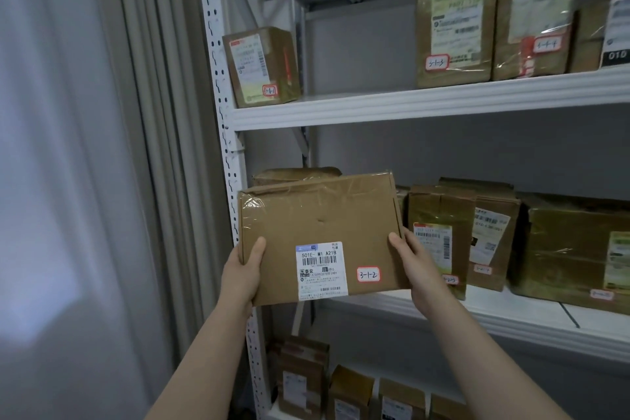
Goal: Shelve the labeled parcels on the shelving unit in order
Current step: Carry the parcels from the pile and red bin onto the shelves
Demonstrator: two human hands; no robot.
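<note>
I hold a flat brown cardboard parcel upright in front of the white shelving unit. It bears a white shipping label and a red-edged tag reading 3-1-2. My left hand grips its lower left edge, thumb on the front. My right hand grips its lower right edge. On the upper shelf, at the left end, stands a small box tagged 3-1-1. Further right stands a box tagged 3-1-3, then another tagged box. A wide gap lies between 3-1-1 and 3-1-3.
The middle shelf carries several brown parcels behind and right of the one I hold. More parcels stand on the bottom shelf. A beige curtain hangs left of the perforated shelf upright.
</note>
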